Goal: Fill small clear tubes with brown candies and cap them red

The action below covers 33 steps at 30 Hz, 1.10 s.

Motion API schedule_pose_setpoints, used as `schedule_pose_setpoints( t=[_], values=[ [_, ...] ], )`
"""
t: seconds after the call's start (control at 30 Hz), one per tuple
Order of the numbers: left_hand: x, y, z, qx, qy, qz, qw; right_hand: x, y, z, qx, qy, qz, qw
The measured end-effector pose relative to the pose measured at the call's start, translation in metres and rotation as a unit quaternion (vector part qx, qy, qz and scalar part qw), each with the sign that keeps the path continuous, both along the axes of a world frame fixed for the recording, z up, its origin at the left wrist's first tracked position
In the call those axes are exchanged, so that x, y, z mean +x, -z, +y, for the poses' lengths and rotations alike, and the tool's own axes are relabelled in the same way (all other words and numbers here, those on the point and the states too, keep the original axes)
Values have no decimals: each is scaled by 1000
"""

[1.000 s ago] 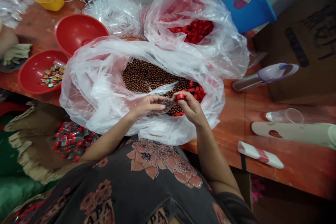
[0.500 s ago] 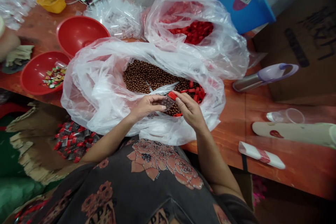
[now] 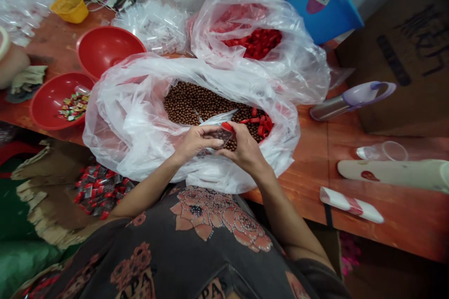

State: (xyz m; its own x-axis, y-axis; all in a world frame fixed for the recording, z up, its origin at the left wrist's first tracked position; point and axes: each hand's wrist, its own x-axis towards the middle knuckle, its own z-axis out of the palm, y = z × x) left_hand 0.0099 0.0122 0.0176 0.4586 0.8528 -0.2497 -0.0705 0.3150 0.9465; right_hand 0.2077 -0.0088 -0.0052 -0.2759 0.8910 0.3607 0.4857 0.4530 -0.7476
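Observation:
My left hand (image 3: 196,144) curls around a small clear plastic tube (image 3: 223,136) filled with brown beads, and a red cap (image 3: 227,126) sits on the tube's far end. My right hand (image 3: 244,146) pinches the cap and tube from the other side. Both hands are over the mouth of a white plastic bag (image 3: 115,126) holding a mass of small brown beads (image 3: 189,103) and a patch of loose red caps (image 3: 262,124). Behind it stands a second clear bag (image 3: 298,56) of red caps.
Two red bowls (image 3: 110,50) stand left of the bags, one holding wrapped sweets (image 3: 73,106). Loose clear tubes (image 3: 152,25) lie behind on the orange wooden table (image 3: 301,168). A blue box (image 3: 322,4) and a cardboard carton (image 3: 396,51) stand at the back right.
The red cap, separate in my right hand a second ago, now sits on the tube's end. My hands have closed together around the tube.

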Motion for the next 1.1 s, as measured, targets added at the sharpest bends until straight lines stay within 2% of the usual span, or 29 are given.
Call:
schedule_pose_setpoints(
  t=[0.2, 0.33, 0.47, 0.57, 0.63, 0.7, 0.8, 0.87, 0.9, 0.93, 1.0, 1.1],
  values=[
    [15, -2, -3, -44, -63, -16, 997, -15, 11, -4, 70, 5, -24, 997],
    [32, 8, -9, -71, -97, -39, 992, -21, 12, -9, 82, 0, -38, 996],
    [38, 16, -15, -62, -112, -26, 991, -23, 9, -11, 94, 3, -88, 992],
    [36, 17, -14, -62, -113, -45, 991, -20, 5, -10, 63, -4, -97, 993],
    [34, 15, -11, -74, -115, -66, 988, -17, 4, -8, 9, -22, -52, 998],
    [31, 10, -8, -87, -120, -90, 985, -13, 4, -6, -66, -23, 48, 996],
    [27, 2, -5, -119, -102, -122, 980, -11, 8, -4, -173, 59, 233, 955],
    [26, 0, -4, -147, -78, -124, 978, -12, 10, -3, -203, 112, 299, 926],
    [26, 0, -4, -159, -69, -120, 978, -13, 10, -4, -202, 125, 304, 923],
    [27, 1, -4, -168, -60, -115, 977, -14, 10, -4, -192, 130, 294, 927],
    [29, 4, -4, -179, -47, -107, 977, -15, 8, -5, -153, 119, 228, 954],
    [33, 9, -4, -187, -51, -97, 976, -17, 3, -9, -63, 52, 58, 995]
  ],
)
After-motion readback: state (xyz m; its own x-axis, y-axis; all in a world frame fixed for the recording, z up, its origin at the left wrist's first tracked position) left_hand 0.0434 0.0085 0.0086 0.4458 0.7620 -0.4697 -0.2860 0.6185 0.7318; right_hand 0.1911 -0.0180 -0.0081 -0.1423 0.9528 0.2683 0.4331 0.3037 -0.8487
